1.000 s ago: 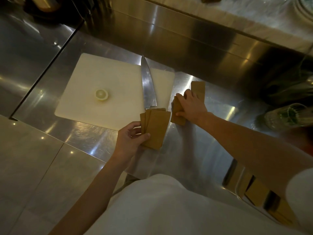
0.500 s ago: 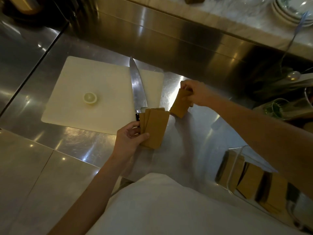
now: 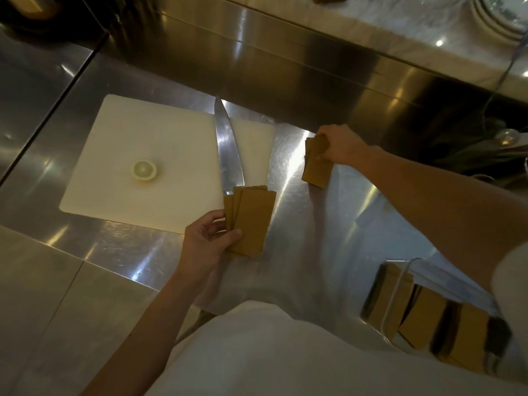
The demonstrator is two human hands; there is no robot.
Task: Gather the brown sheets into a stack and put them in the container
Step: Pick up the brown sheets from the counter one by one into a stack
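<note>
A steel bench is lit dimly. Fanned brown sheets are clasped in the left grip; a second stack, beyond and rightward, is pinched in the right grip.

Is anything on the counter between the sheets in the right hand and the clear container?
Nothing visible: the counter lies bare between the sheets held by the right hand and the container.
</note>
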